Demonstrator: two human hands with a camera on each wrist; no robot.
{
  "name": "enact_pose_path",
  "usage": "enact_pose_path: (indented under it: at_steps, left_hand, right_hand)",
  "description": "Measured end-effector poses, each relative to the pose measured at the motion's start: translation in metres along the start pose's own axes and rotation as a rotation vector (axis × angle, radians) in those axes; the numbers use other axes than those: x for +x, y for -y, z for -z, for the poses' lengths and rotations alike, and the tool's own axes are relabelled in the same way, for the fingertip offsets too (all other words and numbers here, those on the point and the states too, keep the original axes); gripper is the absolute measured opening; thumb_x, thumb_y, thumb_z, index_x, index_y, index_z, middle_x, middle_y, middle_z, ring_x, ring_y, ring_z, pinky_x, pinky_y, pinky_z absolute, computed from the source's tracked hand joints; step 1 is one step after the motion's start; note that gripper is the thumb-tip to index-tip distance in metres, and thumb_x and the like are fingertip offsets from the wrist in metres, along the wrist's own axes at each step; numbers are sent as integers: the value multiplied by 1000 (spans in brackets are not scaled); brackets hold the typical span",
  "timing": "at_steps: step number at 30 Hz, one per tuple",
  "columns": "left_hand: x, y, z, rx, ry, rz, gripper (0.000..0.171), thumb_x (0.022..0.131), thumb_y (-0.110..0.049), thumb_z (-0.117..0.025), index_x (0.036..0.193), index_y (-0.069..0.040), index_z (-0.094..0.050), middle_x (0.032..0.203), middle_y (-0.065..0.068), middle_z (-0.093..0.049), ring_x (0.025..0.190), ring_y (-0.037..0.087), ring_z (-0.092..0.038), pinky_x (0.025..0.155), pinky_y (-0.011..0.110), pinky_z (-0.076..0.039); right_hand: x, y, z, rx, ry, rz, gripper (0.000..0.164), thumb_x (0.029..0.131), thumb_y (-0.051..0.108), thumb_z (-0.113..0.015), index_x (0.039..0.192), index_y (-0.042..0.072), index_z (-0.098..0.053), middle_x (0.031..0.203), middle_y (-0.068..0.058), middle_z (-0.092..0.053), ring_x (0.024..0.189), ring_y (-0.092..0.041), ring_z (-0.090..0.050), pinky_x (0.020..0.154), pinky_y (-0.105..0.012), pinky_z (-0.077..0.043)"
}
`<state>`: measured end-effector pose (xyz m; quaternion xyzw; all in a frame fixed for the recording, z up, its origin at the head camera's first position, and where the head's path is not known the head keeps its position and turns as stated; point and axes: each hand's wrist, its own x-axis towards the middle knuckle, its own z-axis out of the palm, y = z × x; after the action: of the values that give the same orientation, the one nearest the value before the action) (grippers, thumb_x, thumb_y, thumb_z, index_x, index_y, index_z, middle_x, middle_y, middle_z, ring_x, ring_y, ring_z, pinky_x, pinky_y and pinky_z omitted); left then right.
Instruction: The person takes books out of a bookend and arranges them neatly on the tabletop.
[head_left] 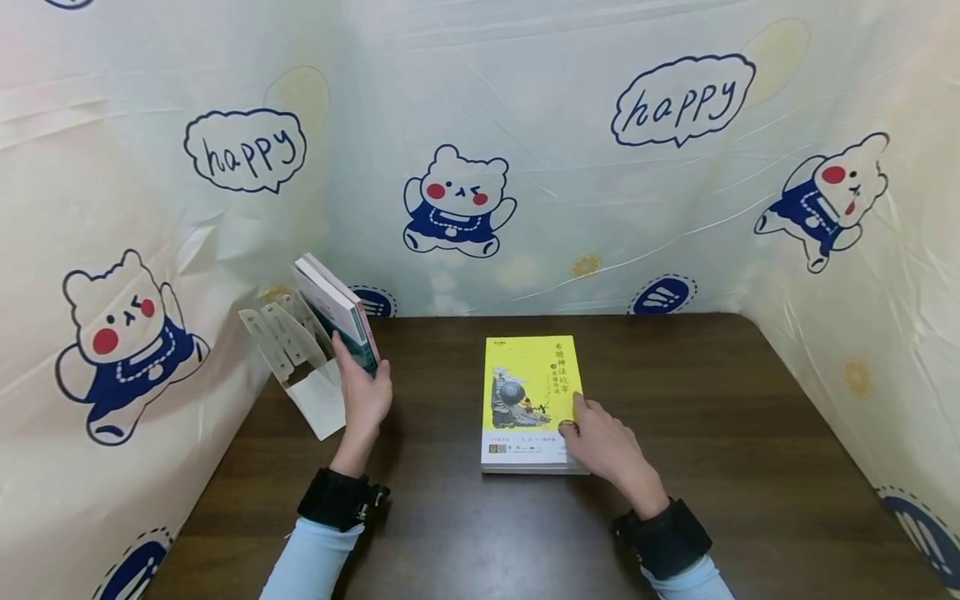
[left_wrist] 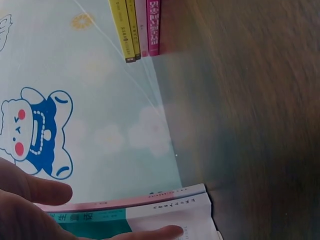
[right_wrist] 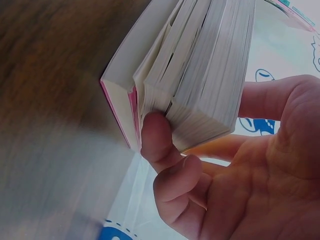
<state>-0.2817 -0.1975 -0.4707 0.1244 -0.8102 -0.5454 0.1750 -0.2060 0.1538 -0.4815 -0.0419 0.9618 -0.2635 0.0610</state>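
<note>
At the left, two slim books [head_left: 341,312] stand tilted against a white slotted book stand [head_left: 321,406]. My left hand [head_left: 363,392] holds their lower end, thumb on one side and fingers on the other. The left wrist view shows a pink spine and a teal-and-white spine [left_wrist: 162,212] beside my straight finger. To the right, a stack of several books lies flat, topped by a yellow-covered book [head_left: 528,392]. My right hand [head_left: 607,442] grips the stack at its right edge. In the right wrist view, my fingers curl against the page edges [right_wrist: 200,107].
The brown wooden table [head_left: 450,533] meets a pale printed cloth [head_left: 562,208] at its back and sides. The stand's upright plates [head_left: 273,337] lean near the left cloth wall. Bare tabletop separates the stand from the stack.
</note>
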Motion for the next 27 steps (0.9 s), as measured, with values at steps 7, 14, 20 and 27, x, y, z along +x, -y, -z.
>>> enact_pose_path:
  at_steps: [7, 14, 20, 27]
  left_hand:
    - [3, 5, -1, -24, 22, -8, 96, 106, -13, -57, 165, -36, 15, 177, 15, 3, 156, 41, -16, 125, 67, -18]
    - [6, 12, -2, -60, 26, -36, 94, 107, -10, -53, 164, -39, 16, 177, 14, 6, 156, 42, -16, 124, 69, -18]
    - [10, 12, -1, -62, 27, -35, 95, 107, -9, -53, 164, -40, 16, 177, 14, 4, 155, 42, -17, 124, 69, -18]
    - [11, 13, -2, -81, 29, -33, 94, 108, -8, -51, 163, -44, 16, 177, 12, 6, 156, 41, -15, 124, 68, -17]
  right_hand:
    - [-1, 0, 0, 6, 3, -1, 71, 101, 28, -62, 157, -7, -36, 154, -29, -51, 108, -38, -61, 81, -49, -54]
    - [-1, 1, 0, 15, 0, 0, 71, 101, 28, -62, 157, -7, -37, 154, -28, -51, 107, -37, -62, 80, -48, -54]
    - [0, 0, 1, 13, -1, -1, 71, 101, 28, -62, 157, -7, -37, 154, -28, -52, 109, -37, -61, 82, -49, -54]
    - [0, 0, 1, 13, 0, 0, 70, 101, 28, -62, 156, -7, -37, 153, -29, -52, 108, -38, -61, 81, -50, -54]
